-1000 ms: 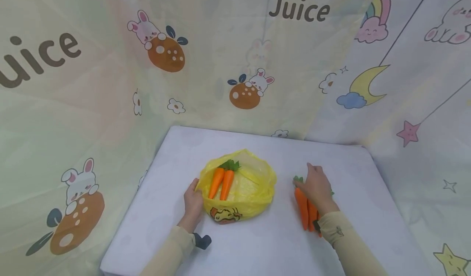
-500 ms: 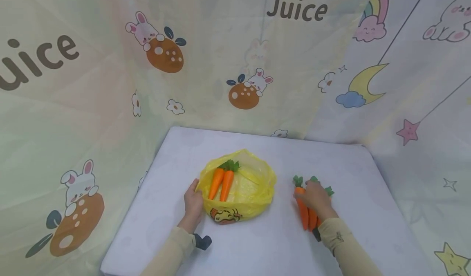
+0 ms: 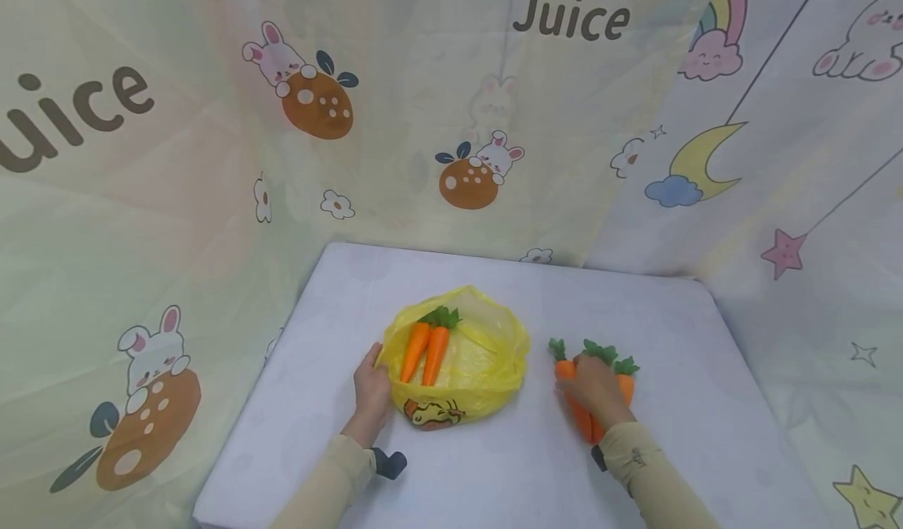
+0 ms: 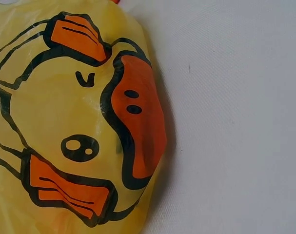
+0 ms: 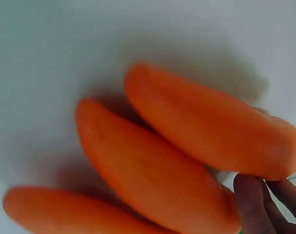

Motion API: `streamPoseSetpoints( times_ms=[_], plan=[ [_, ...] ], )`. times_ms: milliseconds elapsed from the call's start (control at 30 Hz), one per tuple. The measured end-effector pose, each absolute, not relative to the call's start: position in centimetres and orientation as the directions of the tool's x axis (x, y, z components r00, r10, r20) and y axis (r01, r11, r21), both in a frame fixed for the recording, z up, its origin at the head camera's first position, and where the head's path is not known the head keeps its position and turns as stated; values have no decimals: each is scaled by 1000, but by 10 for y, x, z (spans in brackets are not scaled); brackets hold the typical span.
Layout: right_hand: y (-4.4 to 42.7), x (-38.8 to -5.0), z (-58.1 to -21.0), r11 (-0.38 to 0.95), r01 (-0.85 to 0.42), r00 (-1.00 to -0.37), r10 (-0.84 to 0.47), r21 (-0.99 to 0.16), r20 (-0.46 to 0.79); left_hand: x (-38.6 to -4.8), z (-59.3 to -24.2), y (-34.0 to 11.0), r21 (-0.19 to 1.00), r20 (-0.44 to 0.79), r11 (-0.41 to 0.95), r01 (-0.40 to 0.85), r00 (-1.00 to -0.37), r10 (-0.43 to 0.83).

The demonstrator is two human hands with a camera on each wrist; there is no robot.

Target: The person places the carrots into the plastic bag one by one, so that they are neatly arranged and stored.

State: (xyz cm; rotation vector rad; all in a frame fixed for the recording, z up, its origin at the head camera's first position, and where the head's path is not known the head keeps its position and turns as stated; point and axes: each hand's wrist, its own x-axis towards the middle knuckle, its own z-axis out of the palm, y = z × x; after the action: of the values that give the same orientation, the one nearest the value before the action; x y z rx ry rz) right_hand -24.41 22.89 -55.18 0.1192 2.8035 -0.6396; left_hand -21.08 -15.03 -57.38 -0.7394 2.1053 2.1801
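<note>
A yellow plastic bag [image 3: 487,396] lies with its mouth wide on the table, a duck face [image 4: 84,112] printed on its front. Two orange carrots [image 3: 436,355] with green tops rest inside. My left hand [image 3: 371,396] holds the bag's left rim; the left wrist view leaves that hand out. To the right of the bag, my right hand [image 3: 598,388] pinches the leftmost of three carrots near its leafy end. In the right wrist view, fingertips [image 5: 250,195] touch this carrot [image 5: 211,126]. The middle carrot [image 5: 157,170] and the third carrot [image 3: 626,388] lie beside it, partly covered by the hand.
A white-covered table [image 3: 494,482] carries everything. Printed curtains [image 3: 395,176] with rabbits and lettering hang behind it and along both sides. A strip of table separates the bag from the carrots on the right.
My right hand has come down onto the carrots and taken hold of the leftmost one, which has shifted slightly left. My left hand and the bag have stayed put.
</note>
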Motion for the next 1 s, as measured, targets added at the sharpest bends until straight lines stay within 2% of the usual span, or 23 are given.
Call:
streamPoseSetpoints(
  times_ms=[167,300,500,800,1000],
  plan=[
    [226,-241,-565,894,154,-958,30,-421,-287,-211,-575,-150,934,-355,-92,-344,-883,-307],
    [224,-238,-562,842,208,-941,32,-498,-338,-211,-575,-150,934,-356,-92,-345,-883,-307],
    [220,-241,-552,698,310,-903,4,-645,-429,-210,-572,-150,933,-358,-83,-350,-880,-314],
    [202,-248,-524,450,349,-905,-66,-822,-421,-211,-576,-148,937,-347,-81,-339,-883,-316],
    [183,-248,-500,292,330,-907,-165,-898,-387,-211,-576,-146,941,-336,-79,-328,-887,-316]
  ],
)
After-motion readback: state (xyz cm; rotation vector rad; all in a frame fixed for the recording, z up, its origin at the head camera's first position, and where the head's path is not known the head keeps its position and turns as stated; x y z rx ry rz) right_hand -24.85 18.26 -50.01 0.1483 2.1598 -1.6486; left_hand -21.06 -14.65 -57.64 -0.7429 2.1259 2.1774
